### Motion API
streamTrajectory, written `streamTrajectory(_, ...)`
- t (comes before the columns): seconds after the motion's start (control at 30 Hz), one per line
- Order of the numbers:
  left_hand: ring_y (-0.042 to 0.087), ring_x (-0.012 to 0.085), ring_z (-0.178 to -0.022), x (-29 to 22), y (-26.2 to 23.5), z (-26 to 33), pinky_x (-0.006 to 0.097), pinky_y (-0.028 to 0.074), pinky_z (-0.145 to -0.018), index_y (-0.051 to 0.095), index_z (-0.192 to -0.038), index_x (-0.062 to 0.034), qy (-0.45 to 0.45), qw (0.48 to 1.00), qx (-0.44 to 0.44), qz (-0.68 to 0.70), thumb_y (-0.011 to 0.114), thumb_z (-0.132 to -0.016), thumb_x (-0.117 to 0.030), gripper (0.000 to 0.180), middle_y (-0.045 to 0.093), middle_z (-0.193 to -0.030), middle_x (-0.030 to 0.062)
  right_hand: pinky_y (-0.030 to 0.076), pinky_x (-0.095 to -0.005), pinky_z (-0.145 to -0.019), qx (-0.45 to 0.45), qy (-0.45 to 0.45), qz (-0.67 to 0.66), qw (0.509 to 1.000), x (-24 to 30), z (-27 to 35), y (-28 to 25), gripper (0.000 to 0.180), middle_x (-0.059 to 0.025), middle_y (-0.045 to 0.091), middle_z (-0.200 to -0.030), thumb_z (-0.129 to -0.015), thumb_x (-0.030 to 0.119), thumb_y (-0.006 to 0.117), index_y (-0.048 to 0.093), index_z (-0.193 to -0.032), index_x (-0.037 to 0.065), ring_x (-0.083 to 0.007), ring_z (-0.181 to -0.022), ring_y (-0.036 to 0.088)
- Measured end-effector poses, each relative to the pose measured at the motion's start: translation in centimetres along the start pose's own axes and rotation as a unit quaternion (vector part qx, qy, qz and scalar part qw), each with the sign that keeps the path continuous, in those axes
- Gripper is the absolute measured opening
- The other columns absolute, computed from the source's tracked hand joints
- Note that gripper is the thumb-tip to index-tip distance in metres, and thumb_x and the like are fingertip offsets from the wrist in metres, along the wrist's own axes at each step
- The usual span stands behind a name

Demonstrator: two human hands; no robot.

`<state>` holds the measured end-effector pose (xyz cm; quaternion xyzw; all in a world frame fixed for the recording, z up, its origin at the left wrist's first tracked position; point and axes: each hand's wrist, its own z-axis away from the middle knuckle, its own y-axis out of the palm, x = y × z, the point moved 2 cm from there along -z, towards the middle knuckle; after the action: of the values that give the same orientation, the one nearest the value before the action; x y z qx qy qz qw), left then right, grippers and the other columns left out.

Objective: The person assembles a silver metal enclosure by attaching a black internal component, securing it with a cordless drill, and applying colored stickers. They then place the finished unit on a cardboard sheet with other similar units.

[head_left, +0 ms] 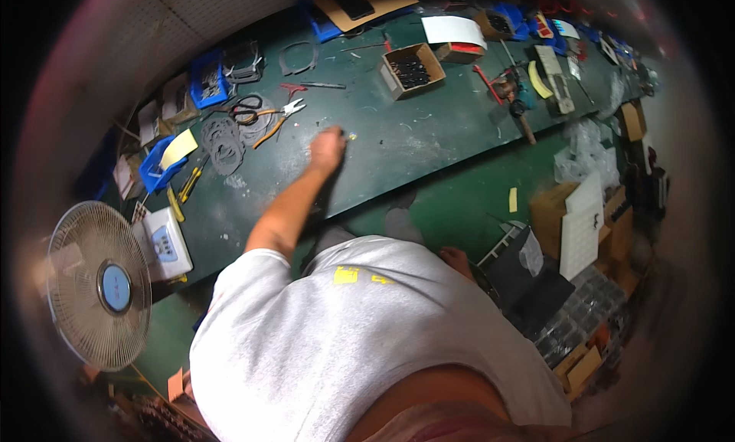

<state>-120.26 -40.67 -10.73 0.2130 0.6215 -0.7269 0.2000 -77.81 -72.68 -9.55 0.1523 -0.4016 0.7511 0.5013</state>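
My left hand (328,148) rests on the green worktable (398,151) with its fingers curled closed. What it holds, if anything, is hidden. A tiny yellowish bit (352,137) lies just beside its fingertips. Left of the hand are pliers (280,124) with orange handles, black-handled scissors (246,111) and a heap of flat grey rings (223,145). Beyond them lie a red tool (292,88) and a slim dark pen-like rod (323,85). My right hand (457,261) hangs low by my side, off the table, partly covered by my shirt; its fingers do not show clearly.
A cardboard box of dark parts (412,68) stands farther back. Blue bins (207,80) line the far left edge. A power tool (514,90) lies at the right. A fan (99,285) and a white device (165,244) flank the left end; plastic bags (588,155) and cartons (547,212) stand right.
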Motion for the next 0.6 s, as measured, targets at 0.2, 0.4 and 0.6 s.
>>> streamTrajectory(0.2,0.064,0.0426,-0.104,-9.6,7.4,0.3,0.051,0.052,-0.088,0.060,-0.111,-0.0047,-0.024,0.998,0.060,-0.009,0.066,-0.093,-0.029,0.031,0.066,-0.110,0.0233,0.053,-0.0334,-0.075,0.033,-0.174,-0.014,0.984,-6.2,-6.5,-7.4,0.018,-0.0111,0.071,-0.086,-0.090,0.011,0.066,0.071,-0.101,-0.002,-0.0167,-0.082,0.067)
streamTrajectory(0.4,0.065,0.0457,-0.101,-11.7,10.7,0.6,0.053,0.053,-0.086,0.060,-0.109,-0.0045,-0.089,0.993,0.067,-0.033,0.058,-0.095,-0.021,0.021,0.065,-0.110,0.0259,0.044,-0.0240,-0.056,0.049,-0.004,-0.157,0.986,-7.2,-12.1,-19.7,0.006,0.0005,0.062,-0.076,-0.090,0.008,0.066,0.070,-0.092,0.003,-0.0092,-0.065,0.057)
streamTrajectory(0.6,0.064,0.0471,-0.100,-11.1,12.3,0.5,0.054,0.052,-0.085,0.060,-0.108,-0.0040,-0.138,0.990,0.011,0.015,0.056,-0.095,-0.016,0.018,0.065,-0.108,0.0283,0.045,-0.0247,-0.051,0.007,0.110,-0.141,0.984,-11.1,-17.6,-28.5,0.018,-0.0009,0.066,-0.084,-0.092,0.009,0.065,0.065,-0.109,0.003,-0.0098,-0.065,0.060)
